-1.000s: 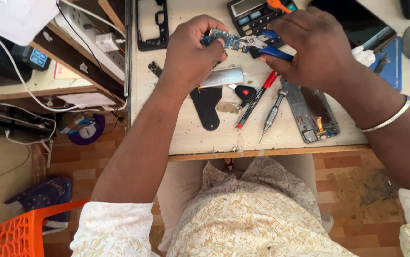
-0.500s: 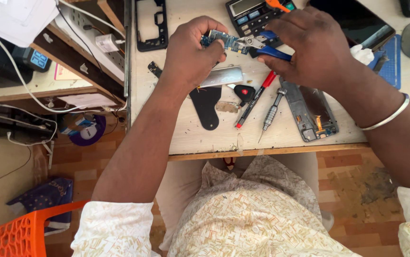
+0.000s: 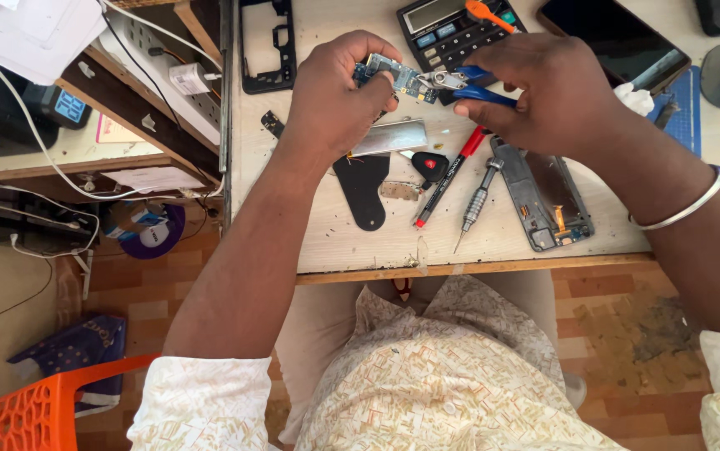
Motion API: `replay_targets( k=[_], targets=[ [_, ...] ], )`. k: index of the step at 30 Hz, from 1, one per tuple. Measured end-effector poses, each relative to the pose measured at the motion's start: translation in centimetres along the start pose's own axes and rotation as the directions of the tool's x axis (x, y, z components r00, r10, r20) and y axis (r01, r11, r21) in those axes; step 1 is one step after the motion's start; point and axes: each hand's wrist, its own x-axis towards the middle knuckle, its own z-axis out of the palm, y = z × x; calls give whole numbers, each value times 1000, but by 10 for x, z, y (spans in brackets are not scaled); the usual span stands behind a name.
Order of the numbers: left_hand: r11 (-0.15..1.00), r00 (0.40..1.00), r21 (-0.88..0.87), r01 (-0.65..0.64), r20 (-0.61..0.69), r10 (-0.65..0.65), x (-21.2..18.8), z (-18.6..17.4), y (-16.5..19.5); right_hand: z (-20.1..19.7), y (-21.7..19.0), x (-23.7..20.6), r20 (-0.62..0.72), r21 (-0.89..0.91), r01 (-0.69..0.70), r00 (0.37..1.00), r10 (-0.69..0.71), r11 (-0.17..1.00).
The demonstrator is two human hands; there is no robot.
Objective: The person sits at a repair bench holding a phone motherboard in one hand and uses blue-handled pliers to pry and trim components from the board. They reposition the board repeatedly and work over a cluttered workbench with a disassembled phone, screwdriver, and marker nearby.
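My left hand [image 3: 335,92] holds a small blue circuit board [image 3: 393,77] above the wooden desk [image 3: 360,250]. My right hand [image 3: 548,88] grips blue-handled pliers [image 3: 460,82], whose metal jaws bite the board's right edge. Both hands hover close together near the desk's far side. Beneath them lie a shiny metal plate [image 3: 389,138], a black paddle-shaped tool [image 3: 362,188], a red-and-black screwdriver [image 3: 450,175], a silver screwdriver [image 3: 477,205] and an opened phone frame [image 3: 544,196].
A calculator [image 3: 452,33] with an orange tool on it, a dark phone screen [image 3: 615,38] and a black phone frame [image 3: 266,46] lie at the back. A power strip [image 3: 167,71] with cables sits left. An orange plastic chair [image 3: 34,409] stands lower left.
None of the tools on the desk have moved. Both hands hold the same grip on board and pliers, shifting only slightly.
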Motion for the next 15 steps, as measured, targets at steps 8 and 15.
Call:
replay_targets(
  k=[8,15],
  targets=[
    [978,991,161,-133,29,130,-2,-2,2,3,9,-3,68,158,-78,995,68,984],
    [953,981,232,-193,63,184,-4,0,2,2,10,-6,189,228,-275,954,235,934]
  ],
)
